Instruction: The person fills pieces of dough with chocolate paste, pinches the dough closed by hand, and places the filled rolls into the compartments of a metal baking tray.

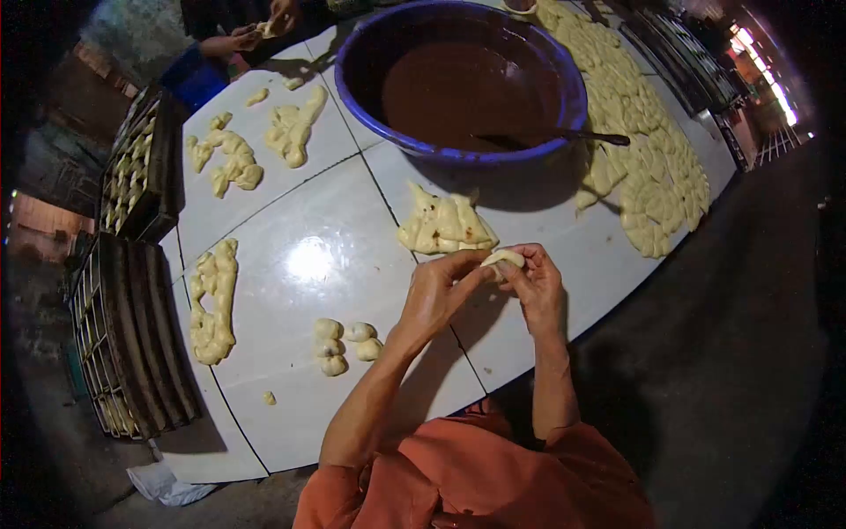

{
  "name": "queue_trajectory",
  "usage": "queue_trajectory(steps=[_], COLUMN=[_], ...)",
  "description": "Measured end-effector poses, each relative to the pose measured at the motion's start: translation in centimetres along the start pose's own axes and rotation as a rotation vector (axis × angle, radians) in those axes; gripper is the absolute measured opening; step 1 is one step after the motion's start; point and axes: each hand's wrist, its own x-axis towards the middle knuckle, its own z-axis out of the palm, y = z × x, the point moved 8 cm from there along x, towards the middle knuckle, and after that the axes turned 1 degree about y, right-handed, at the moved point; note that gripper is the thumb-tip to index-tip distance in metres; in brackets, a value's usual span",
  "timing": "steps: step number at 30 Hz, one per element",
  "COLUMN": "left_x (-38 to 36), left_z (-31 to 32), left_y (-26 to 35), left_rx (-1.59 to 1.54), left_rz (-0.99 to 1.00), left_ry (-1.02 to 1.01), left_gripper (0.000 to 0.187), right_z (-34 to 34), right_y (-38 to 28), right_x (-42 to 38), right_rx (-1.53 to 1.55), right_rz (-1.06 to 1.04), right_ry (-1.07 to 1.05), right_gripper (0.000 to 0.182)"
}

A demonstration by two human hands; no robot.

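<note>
Your left hand [438,295] and right hand [538,286] both have the grip clamped on one dough piece [502,258] (held above the white surface [300,256]), near the dough pile [445,225].

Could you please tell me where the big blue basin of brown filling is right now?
In the head view, the blue basin sits at the table's far side, above the hands, right behind the pile of flat dough pieces.

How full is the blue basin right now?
Partly full. The blue basin holds brown filling well below its rim, with bare inner wall showing above it; a spoon rests inside.
</note>
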Motion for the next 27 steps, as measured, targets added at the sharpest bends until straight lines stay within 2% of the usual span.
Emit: queue_trajectory(steps=[1,2,3,5,6,8,9,10,11,14,16,17,18,19,20,22,23,24,27], left_x=[-0.5,-0.9,-1.3,-1.5,-1.8,-2.0,-1.9,-1.8,-1.2,-0.2,0.7,0.5,0.4,0.0,-0.3,-1.0,-1.4,-1.7,-2.7], left_z=[-0.7,-1.4,-2.1,-3.3,-3.7,-3.5,-3.2,-2.8,-2.9,-3.4,-3.1,-3.0,-2.8,-3.4,-4.1,-5.2,-5.9,-6.3,-7.5], left_y=[-0.2,-0.1,0.9,3.1,4.2,6.0,5.9,5.9,5.7,3.9,2.3,1.5,0.5,-0.6,-1.6,-3.3,-3.8,-3.8,-3.0], left_rx=[-0.04,-0.082,0.064,0.133,0.168,-0.014,-0.099,-0.185,-0.27,-0.444,-0.559,-0.616,-0.67,-0.528,-0.472,-0.362,-0.354,-0.333,-0.246], left_rz=[0.003,0.008,0.093,0.378,0.52,0.622,0.691,0.757,0.736,0.569,0.396,0.286,0.175,0.11,0.053,-0.057,-0.032,-0.053,-0.125], left_ry=[0.062,0.122,0.242,0.408,0.489,0.436,0.435,0.432,0.448,0.512,0.429,0.388,0.345,0.332,0.31,0.265,0.314,0.31,0.293], left_gripper=[0.053,0.056,0.065,0.067,0.068,0.064,0.066,0.067,0.08,0.089,0.087,0.086,0.085,0.068,0.063,0.054,0.044,0.043,0.042], right_z=[0.6,1.1,1.7,3.3,4.8,7.2,8.3,8.9,9.6,10.8,11.1,10.7,9.8,9.6,9.1,8.5,8.7,8.6,8.7], right_y=[-0.6,-0.8,-1.4,-2.2,-3.3,-4.1,-3.6,-5.0,-5.9,-6.1,-7.3,-9.0,-10.1,-11.1,-12.1,-10.0,-8.5,-6.4,-0.9], right_x=[0.3,0.4,0.5,0.6,0.4,0.2,0.3,0.4,0.7,3.3,5.9,8.7,11.3,13.5,16.1,21.1,23.0,24.4,24.6], right_rx=[-0.087,-0.082,-0.078,-0.035,0.085,0.345,0.606,0.525,0.573,0.566,0.504,0.385,0.212,0.071,-0.216,-0.668,-0.909,-1.151,-1.361], right_rz=[-0.12,-0.136,-0.15,-0.156,-0.12,-0.019,0.046,0.112,0.147,0.218,0.231,-0.022,-0.135,-0.127,-0.244,-0.248,-0.248,-0.246,-0.166], right_ry=[0.004,0.0,-0.002,-0.02,-0.07,-0.174,-0.221,-0.145,-0.155,-0.24,-0.291,-0.255,-0.191,-0.19,-0.201,-0.313,-0.382,-0.45,-0.864], right_gripper=[0.021,0.02,0.02,0.021,0.022,0.026,0.031,0.037,0.036,0.03,0.022,0.021,0.018,0.016,0.017,0.025,0.027,0.03,0.033])
